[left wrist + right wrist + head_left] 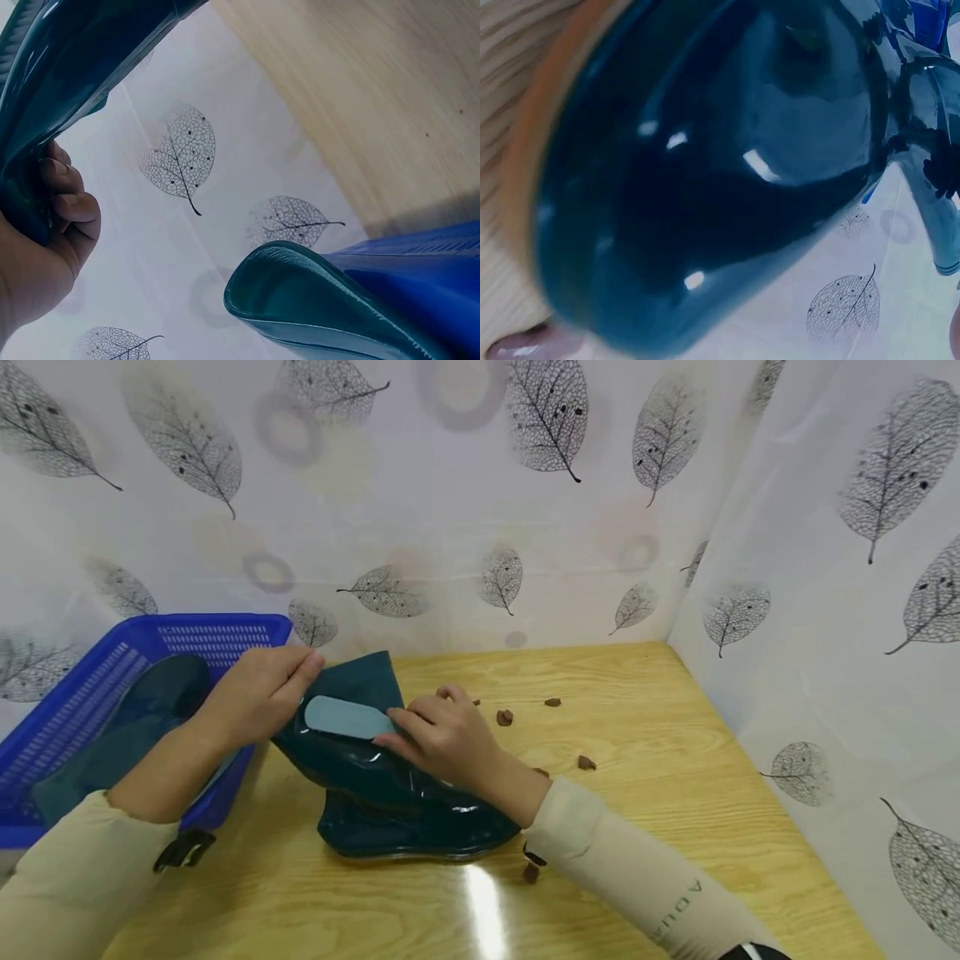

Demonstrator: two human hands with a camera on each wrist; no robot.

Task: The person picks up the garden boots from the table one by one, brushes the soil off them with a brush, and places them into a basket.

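Observation:
A dark teal, glossy rain boot (420,835) lies on its side on the table, its sole edge low in the head view. My left hand (258,693) grips the boot's shaft; in the left wrist view the fingers (75,206) curl round the dark rubber. My right hand (446,735) holds a pale blue, oblong brush (347,718) by its narrow end, flat against the boot's upper side. Its underside is hidden in the head view. Close up in the right wrist view, the boot's shiny foot (705,172) fills most of the picture.
On the left stands a blue plastic basket (202,620) with another teal boot (168,693) in it. Several small brown bits (504,717) are scattered on the wooden table (637,827). A leaf-patterned white sheet (450,527) hangs behind and at the right.

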